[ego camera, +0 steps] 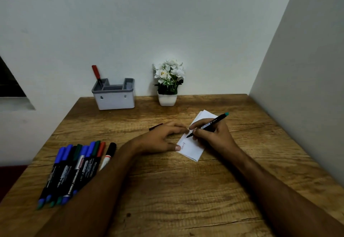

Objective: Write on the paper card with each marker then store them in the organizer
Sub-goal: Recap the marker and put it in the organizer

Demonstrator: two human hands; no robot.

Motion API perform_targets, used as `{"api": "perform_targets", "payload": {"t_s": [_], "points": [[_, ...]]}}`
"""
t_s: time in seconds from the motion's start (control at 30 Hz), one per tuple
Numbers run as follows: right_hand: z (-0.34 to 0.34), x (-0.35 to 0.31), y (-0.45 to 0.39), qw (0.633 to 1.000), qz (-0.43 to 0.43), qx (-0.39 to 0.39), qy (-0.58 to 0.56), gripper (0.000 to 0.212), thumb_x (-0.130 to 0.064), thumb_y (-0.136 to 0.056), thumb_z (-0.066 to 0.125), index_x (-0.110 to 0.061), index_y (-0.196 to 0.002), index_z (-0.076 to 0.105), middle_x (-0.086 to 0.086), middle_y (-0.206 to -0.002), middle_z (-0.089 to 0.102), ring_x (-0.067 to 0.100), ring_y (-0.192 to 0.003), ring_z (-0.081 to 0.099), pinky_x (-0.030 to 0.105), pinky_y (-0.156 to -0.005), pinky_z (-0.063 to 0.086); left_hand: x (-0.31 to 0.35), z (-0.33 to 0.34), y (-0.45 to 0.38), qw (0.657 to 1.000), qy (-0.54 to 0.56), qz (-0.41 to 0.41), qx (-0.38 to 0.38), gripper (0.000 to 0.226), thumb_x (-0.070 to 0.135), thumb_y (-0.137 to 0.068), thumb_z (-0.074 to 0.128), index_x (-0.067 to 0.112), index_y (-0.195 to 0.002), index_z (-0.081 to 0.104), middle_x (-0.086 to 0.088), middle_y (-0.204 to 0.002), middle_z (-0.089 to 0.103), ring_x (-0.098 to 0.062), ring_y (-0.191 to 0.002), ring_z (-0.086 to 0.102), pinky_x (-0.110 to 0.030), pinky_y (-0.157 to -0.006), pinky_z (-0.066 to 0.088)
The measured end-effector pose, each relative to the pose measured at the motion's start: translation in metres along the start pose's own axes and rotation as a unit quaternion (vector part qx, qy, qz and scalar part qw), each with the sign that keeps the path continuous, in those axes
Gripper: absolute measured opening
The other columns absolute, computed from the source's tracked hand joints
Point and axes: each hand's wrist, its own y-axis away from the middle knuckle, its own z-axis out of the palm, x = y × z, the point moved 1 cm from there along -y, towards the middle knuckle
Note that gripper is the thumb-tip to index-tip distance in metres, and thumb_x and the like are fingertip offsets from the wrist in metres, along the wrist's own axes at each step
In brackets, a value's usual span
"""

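A white paper card (192,150) lies on the wooden table (167,190) right of centre, with a short handwritten word on it. My right hand (216,137) grips a black marker with a teal end (214,122), its tip touching the card. My left hand (158,140) rests on the table, thumb and fingertips pressing the card's left edge. A dark cap-like piece (156,126) pokes out behind that hand; whether the hand holds it is unclear. Several blue, green, red and black markers (74,169) lie in a row at the left. The grey organizer (114,99) stands at the back with a red marker (96,72) in it.
A small white pot of white flowers (168,84) stands at the back against the wall, right of the organizer. A wall runs along the table's right side. My left forearm lies over the right end of the marker row.
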Motion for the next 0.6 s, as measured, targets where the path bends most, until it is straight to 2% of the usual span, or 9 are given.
{"api": "perform_targets", "payload": {"t_s": [0.17,0.27,0.4,0.5,0.6], "points": [[0.002,0.002,-0.002,0.999,0.004,-0.027,0.032,0.023,0.009,-0.084,0.069,-0.01,-0.088,0.081,0.004,-0.093,0.08,0.017,-0.094,0.074,0.031,-0.08,0.061,-0.003,0.005,-0.001,1.0,0.01,0.001,0.004,0.069,0.025,-0.089,0.071,0.029,-0.15,0.039,0.012,-0.15,0.034,-0.005,-0.137,0.032,-0.027,-0.114,0.029],[0.003,0.005,-0.003,0.997,-0.017,-0.04,0.066,0.025,0.008,-0.084,0.067,-0.013,-0.088,0.081,0.003,-0.092,0.08,0.018,-0.093,0.074,0.035,-0.079,0.061,-0.004,0.006,-0.002,1.0,0.006,0.003,-0.007,0.066,0.023,-0.09,0.069,0.025,-0.149,0.041,0.013,-0.151,0.031,-0.006,-0.14,0.028,-0.03,-0.117,0.027],[0.005,0.01,-0.004,0.993,-0.028,-0.033,0.113,0.016,-0.002,-0.084,0.073,-0.016,-0.089,0.081,-0.001,-0.084,0.077,0.016,-0.079,0.07,0.027,-0.065,0.055,-0.006,0.007,-0.003,1.0,0.001,0.005,-0.007,0.066,0.023,-0.091,0.068,0.025,-0.15,0.04,0.013,-0.152,0.028,-0.007,-0.142,0.025,-0.038,-0.12,0.026],[0.006,0.013,-0.004,0.992,-0.029,-0.034,0.117,0.017,-0.002,-0.082,0.075,-0.016,-0.089,0.081,-0.001,-0.083,0.077,0.018,-0.078,0.071,0.024,-0.065,0.054,-0.007,0.007,-0.004,1.0,0.011,0.005,-0.01,0.065,0.023,-0.091,0.068,0.026,-0.15,0.041,0.013,-0.152,0.028,-0.007,-0.142,0.024,-0.039,-0.12,0.026],[0.006,0.013,-0.004,0.992,-0.03,-0.037,0.115,0.018,0.0,-0.081,0.075,-0.015,-0.089,0.081,-0.001,-0.085,0.078,0.021,-0.082,0.072,0.032,-0.069,0.058,-0.006,0.006,-0.004,1.0,0.013,0.007,-0.011,0.065,0.023,-0.091,0.068,0.025,-0.149,0.041,0.012,-0.152,0.028,-0.008,-0.142,0.024,-0.038,-0.12,0.026]]}}
